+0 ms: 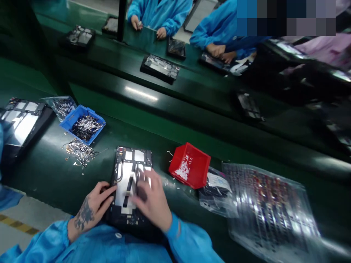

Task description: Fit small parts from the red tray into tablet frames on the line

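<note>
An opened tablet-like device (126, 171), with a black frame, pale panels and dark flat cables, lies on the green bench in front of me. My left hand (94, 206) holds its left edge between thumb and fingers. Over the device's right half, my right hand (153, 199) is blurred by motion. Its thumb and fingers look spread apart, and I can see nothing between them. Whether its fingertips touch the panels, I cannot tell.
Left of the device are a blue bin (94, 137) of small cables, a loose cable pile (80, 151) and another device (23, 124). To the right are a red bin (199, 164) with white bits and plastic-bagged parts (271, 204). Co-workers' hands (219, 51) work across the conveyor (109, 78).
</note>
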